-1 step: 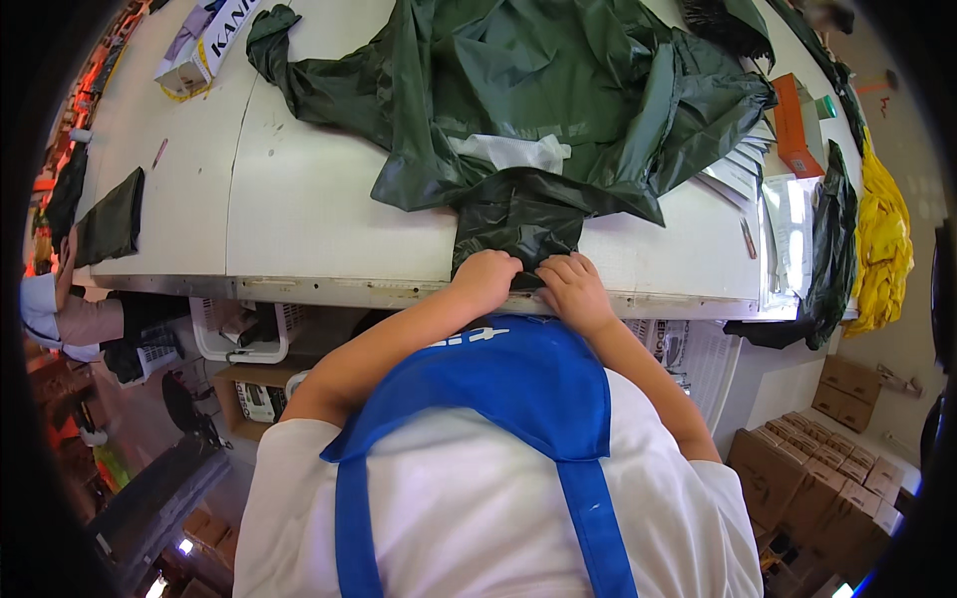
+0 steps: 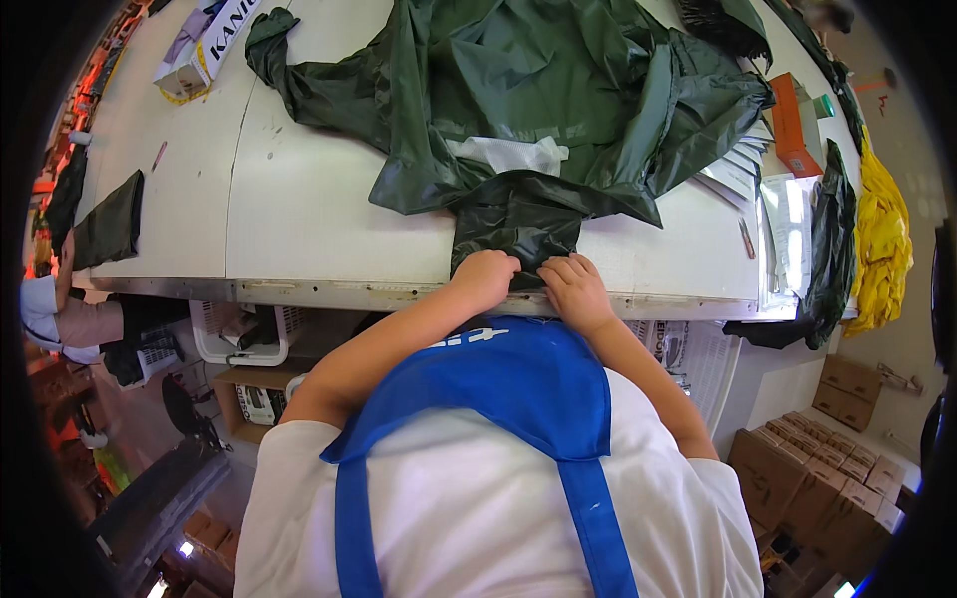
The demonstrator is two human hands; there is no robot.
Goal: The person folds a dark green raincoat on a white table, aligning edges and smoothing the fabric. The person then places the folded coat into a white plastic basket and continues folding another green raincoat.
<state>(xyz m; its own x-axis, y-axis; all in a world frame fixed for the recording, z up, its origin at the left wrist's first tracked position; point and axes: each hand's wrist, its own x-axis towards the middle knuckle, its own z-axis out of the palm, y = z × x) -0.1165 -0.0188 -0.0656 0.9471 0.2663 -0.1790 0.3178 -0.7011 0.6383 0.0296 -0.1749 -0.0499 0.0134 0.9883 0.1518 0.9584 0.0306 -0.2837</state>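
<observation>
Pinching the dark green garment (image 2: 518,120) at the table (image 2: 299,209) near edge, the left hand (image 2: 488,277) and right hand (image 2: 571,284) both grip its hem; slack fabric spread toward the far edge could slide off.

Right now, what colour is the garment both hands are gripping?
Dark green garment, clearest in the head view, gripped by left hand and right hand.

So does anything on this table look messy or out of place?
The dark green garment lies crumpled, not flat, one end at the near table edge under both hands. Dark green and yellow fabric droops off the right end.
</observation>
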